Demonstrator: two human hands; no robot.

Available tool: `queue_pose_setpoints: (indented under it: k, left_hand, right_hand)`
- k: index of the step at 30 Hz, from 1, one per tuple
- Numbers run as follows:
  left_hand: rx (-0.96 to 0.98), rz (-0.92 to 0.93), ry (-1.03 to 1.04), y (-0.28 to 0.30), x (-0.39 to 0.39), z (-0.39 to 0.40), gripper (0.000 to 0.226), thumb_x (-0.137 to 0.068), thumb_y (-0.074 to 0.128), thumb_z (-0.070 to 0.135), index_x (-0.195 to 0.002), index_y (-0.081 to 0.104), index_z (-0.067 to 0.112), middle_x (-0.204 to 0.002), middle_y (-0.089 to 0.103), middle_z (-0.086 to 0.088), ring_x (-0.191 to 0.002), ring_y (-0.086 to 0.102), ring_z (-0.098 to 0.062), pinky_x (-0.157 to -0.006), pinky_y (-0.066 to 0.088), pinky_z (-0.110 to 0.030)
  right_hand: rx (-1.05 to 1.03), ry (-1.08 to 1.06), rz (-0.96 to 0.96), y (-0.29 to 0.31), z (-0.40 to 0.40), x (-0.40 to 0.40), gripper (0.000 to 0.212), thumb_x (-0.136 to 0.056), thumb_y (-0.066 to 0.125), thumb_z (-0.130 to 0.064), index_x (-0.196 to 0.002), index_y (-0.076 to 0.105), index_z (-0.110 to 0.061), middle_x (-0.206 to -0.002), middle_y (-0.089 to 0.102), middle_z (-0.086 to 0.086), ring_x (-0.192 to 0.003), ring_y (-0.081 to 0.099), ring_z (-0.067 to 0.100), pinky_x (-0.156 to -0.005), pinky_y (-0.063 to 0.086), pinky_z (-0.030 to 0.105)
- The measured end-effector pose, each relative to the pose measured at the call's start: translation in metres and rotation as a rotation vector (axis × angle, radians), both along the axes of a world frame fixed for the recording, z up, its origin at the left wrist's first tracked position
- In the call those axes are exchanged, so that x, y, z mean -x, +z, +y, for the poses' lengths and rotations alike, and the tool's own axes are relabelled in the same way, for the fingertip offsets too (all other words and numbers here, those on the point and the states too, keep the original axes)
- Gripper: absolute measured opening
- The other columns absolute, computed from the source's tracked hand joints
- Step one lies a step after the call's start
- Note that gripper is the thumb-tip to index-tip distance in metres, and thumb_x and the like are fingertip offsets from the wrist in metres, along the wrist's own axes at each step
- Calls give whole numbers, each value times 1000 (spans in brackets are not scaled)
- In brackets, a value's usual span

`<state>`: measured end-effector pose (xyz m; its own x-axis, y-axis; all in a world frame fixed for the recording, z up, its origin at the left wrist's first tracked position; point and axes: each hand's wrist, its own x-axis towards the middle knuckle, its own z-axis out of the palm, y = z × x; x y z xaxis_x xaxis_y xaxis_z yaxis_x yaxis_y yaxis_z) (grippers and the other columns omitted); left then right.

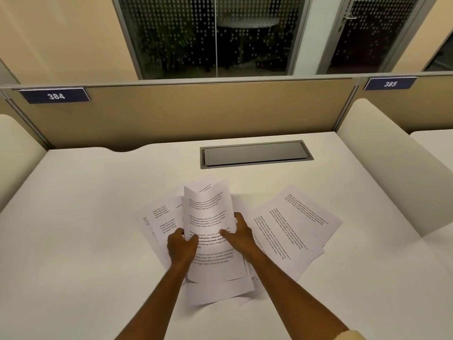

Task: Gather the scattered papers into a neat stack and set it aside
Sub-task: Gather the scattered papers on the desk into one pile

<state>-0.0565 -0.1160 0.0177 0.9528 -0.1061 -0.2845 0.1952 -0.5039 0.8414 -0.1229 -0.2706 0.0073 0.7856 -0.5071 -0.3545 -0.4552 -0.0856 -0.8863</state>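
Head view: a bundle of printed sheets (208, 217) is gripped between both hands and held partly raised, its top edge curling away from the person. The left hand (182, 246) is closed on the bundle's left edge, thumb on the printed face. The right hand (239, 235) is closed on the right edge, thumb pressed over the front and fingers wrapped behind. Under and just below the hands, more loose sheets (215, 288) are fanned out unevenly, their lower corners sticking out toward the person. To the left of the left hand, a few overlapping pages (159, 222) are spread flat. To the right of the right hand, another overlapping group of pages (291, 229) lies skewed, near but apart from the held bundle. All of it rests on a white desk (85, 217). Beyond the papers, a closed grey cable hatch (256, 154) is set into the desk, and a tan partition carries labels 384 (56, 95) and 385 (390, 83).
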Motion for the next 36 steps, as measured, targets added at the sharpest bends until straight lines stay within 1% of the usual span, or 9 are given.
queue_pose_setpoints:
  k: [4,6,10,13,16,22,26,32,36]
  left_hand:
    - [35,15,-27,-1,-3,3,26,-85,70,12,-107,60,4,-109,68,-14,-91,64,-28,-83,56,-38]
    - [21,-3,-46,-3,-4,4,23,-84,71,10,-104,61,4,-108,68,-15,-90,64,-27,-82,54,-34]
    - [-45,-48,-57,-7,-7,4,27,-83,70,9,-108,63,1,-111,69,-18,-96,66,-33,-81,55,-35]
    - [-98,-63,-75,-8,-12,0,38,-84,70,17,-117,60,2,-117,66,-19,-104,64,-36,-90,56,-48]
    - [-54,-39,-75,-7,-18,-10,42,-85,70,27,-119,57,6,-119,64,-17,-107,61,-36,-93,53,-50]
    - [63,75,-160,0,-22,-40,38,-86,66,45,-107,50,17,-105,62,-5,-83,57,-16,-61,43,-25]
    - [37,128,-262,2,-22,-61,47,-82,67,51,-108,45,19,-100,55,1,-88,54,-18,-64,40,-27]
    - [-17,210,-375,-2,-24,-85,62,-72,84,20,-122,48,12,-109,57,-8,-103,58,-29,-89,50,-37]
    - [-88,145,-444,-5,-25,-96,50,-70,78,3,-117,61,5,-111,67,-16,-104,65,-33,-96,52,-39]
  right_hand:
    - [-121,-91,19,3,-4,-2,81,-76,79,-25,-140,29,-30,-128,49,2,-119,54,26,-95,52,39]
    - [-140,-125,33,4,-9,-1,83,-75,81,-21,-141,33,-24,-121,48,0,-114,55,23,-95,50,37]
    - [-156,-121,18,5,-20,3,47,-76,81,-14,-119,62,-11,-121,68,8,-100,65,20,-89,56,32]
    - [-277,-196,-47,10,-26,10,37,-75,81,-11,-110,68,-10,-113,72,11,-96,71,24,-87,59,41]
    - [-456,-246,-110,18,-36,19,33,-76,80,-7,-107,69,-11,-111,73,14,-96,72,29,-85,59,46]
    - [-653,-317,-181,28,-62,48,44,-78,79,-6,-119,65,-4,-114,72,15,-105,69,33,-90,57,48]
    - [-708,-431,-204,30,-72,70,43,-80,76,-4,-121,63,-2,-116,71,17,-103,70,34,-80,60,44]
    - [-633,-652,-147,27,-65,104,44,-84,69,3,-127,58,-1,-124,65,20,-110,64,40,-97,50,56]
    - [-573,-786,-108,22,-46,117,41,-87,64,6,-127,59,0,-124,64,20,-110,63,39,-96,51,51]
